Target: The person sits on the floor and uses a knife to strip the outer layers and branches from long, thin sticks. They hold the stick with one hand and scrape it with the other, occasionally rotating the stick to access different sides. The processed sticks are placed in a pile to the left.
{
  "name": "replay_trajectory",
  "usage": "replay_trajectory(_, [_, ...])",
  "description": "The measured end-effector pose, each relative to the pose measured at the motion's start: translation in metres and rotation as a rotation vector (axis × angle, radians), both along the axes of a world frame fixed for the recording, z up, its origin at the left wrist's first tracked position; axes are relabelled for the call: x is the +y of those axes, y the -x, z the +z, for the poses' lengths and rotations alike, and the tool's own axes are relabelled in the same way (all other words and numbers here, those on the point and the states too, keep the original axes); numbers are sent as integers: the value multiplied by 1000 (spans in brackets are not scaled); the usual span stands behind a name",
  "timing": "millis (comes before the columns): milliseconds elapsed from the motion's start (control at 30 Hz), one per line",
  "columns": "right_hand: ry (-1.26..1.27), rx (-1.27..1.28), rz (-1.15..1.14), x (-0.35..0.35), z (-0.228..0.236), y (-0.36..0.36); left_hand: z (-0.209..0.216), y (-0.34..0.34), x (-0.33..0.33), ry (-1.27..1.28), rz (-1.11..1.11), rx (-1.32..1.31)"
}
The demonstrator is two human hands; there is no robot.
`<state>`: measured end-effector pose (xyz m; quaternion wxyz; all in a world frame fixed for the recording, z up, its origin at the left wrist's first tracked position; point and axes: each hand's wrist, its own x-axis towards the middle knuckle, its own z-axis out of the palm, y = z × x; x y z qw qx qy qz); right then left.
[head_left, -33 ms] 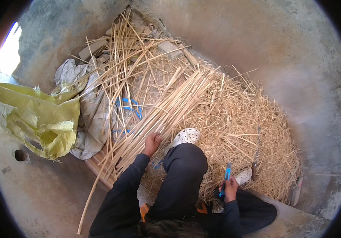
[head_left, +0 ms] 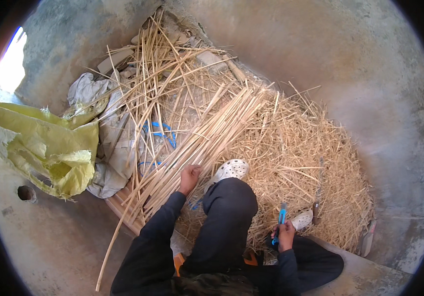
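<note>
My left hand (head_left: 189, 179) is closed, its fingers curled in at the near right edge of a long bundle of bamboo strips (head_left: 212, 135). Whatever those fingers may hold is hidden. Low on the right, my right hand (head_left: 286, 235) grips a blue utility knife (head_left: 282, 215), its tip pointing away from me. The knife is above loose shavings, close to the white clog (head_left: 302, 220) on my right foot. Another white clog (head_left: 232, 169), on my left foot, rests beside the bundle.
A heap of shavings (head_left: 315, 182) spreads along the right wall. Behind the bundle lie tangled strips (head_left: 153, 74) and blue straps (head_left: 162, 132). A yellow sack (head_left: 44, 143) hangs over the left ledge. A brown-handled knife (head_left: 316, 209) and a grey-bladed tool (head_left: 368, 239) lie on the right.
</note>
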<state>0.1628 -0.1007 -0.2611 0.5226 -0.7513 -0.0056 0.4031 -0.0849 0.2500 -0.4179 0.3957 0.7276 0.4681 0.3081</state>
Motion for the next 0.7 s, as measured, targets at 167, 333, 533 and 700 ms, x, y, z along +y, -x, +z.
replay_trajectory(167, [5, -37, 43, 3, 4, 5, 52, -30, 39, -69, 103, -129])
replay_trajectory(333, [-33, -24, 59, 9, 9, 15, 34, -17, 38, -25, -19, 396])
replay_trajectory(533, [-36, 0, 58, -11, -4, 21, -3, 9, -5, -168, 24, 475])
replay_trajectory(700, [-14, 8, 74, -16, -3, 26, 9, 11, -11, -213, 119, 512])
